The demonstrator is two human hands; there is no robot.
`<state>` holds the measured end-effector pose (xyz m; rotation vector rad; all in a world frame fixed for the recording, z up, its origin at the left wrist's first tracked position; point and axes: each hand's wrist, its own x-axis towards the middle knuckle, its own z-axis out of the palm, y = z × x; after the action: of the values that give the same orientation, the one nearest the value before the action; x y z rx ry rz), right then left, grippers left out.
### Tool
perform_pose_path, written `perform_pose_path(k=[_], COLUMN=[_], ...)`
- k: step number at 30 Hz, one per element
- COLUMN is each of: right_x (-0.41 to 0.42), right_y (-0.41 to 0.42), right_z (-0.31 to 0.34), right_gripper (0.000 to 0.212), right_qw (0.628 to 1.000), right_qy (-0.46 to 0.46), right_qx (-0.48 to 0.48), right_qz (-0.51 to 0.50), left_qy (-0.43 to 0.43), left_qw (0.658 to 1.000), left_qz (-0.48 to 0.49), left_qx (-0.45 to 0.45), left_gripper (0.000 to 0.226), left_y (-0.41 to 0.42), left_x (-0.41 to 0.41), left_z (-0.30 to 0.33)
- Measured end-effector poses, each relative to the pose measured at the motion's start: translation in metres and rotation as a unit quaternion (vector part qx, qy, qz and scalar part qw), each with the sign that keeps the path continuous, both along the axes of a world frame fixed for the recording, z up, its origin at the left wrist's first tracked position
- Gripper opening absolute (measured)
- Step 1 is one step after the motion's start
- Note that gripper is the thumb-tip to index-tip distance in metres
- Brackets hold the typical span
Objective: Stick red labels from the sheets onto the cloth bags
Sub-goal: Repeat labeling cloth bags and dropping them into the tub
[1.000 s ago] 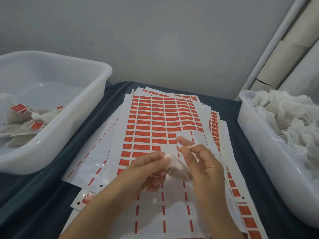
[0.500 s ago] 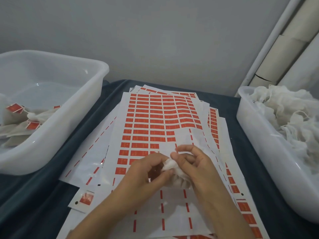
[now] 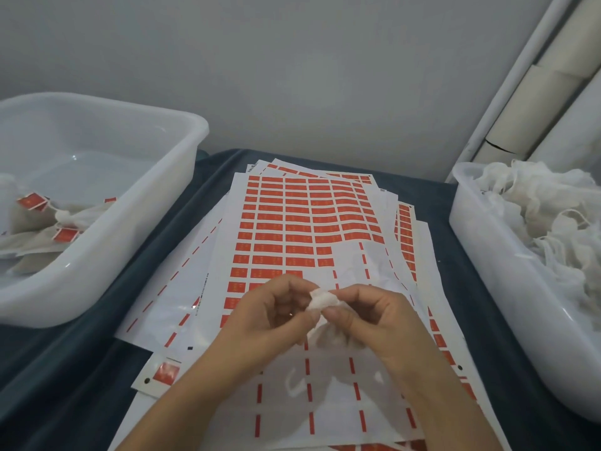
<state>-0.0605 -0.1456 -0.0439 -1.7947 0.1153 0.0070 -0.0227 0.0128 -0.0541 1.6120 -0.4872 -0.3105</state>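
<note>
At the far left stood a white tub [image 3: 136, 203] on the dark cloth-covered table [image 3: 81, 369], and in it lay a few flat cloth bags with red labels [image 3: 65, 235] already on them, so part of the job was done. The step in hand looked like readying one more bag for its label.

Over the sheets of red labels [image 3: 302, 216], which lay in an untidy stack in the middle, the left hand [image 3: 276, 314] had its fingers curled, pinching one end of a small white bag [image 3: 322, 299]. The right hand [image 3: 370, 317] pinched the other end between thumb and forefinger. The bag was held just above the top sheet, bunched and crumpled between the two hands, thin and gauzy, with more of it hanging below the right palm. No label could be seen on it.

The next move probably called for smoothing the bag flat, then peeling a label from the nearest full row.

At the far right a second tub [image 3: 487, 255] held a heap of unlabelled white bags [image 3: 536, 216].
</note>
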Motion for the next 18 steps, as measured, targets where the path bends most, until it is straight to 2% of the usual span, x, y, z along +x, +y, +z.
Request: perform_pose_path(k=[5, 8, 13, 15, 18], right_x=[0.0010, 0.0009, -0.0016, -0.0019, -0.0028], right_y=[0.0049, 0.0061, 0.0104, 0.0098, 0.0055], right_z=[-0.0044, -0.0063, -0.0019, -0.0011, -0.0023], right_gripper=[0.030, 0.029, 0.032, 0.028, 0.026], right_qw=[0.997, 0.988, 0.992, 0.988, 0.961], right_qy=[0.043, 0.086, 0.099, 0.112, 0.140], right_qx=[0.059, 0.128, 0.064, 0.102, 0.237], right_qz=[-0.008, -0.005, 0.035, 0.035, 0.018], left_qy=[-0.072, -0.124, -0.142, -0.132, -0.111], left_qw=[0.997, 0.990, 0.985, 0.986, 0.990], left_qz=[0.034, 0.065, 0.096, 0.101, 0.090], left_qx=[0.017, 0.030, -0.007, -0.011, -0.013], left_gripper=[0.028, 0.027, 0.025, 0.026, 0.028], left_y=[-0.0039, -0.0050, -0.0046, -0.0050, -0.0061], left_x=[-0.0022, -0.0021, -0.0016, -0.0016, -0.0016], left_z=[0.0018, -0.0011, -0.0033, -0.0034, -0.0009])
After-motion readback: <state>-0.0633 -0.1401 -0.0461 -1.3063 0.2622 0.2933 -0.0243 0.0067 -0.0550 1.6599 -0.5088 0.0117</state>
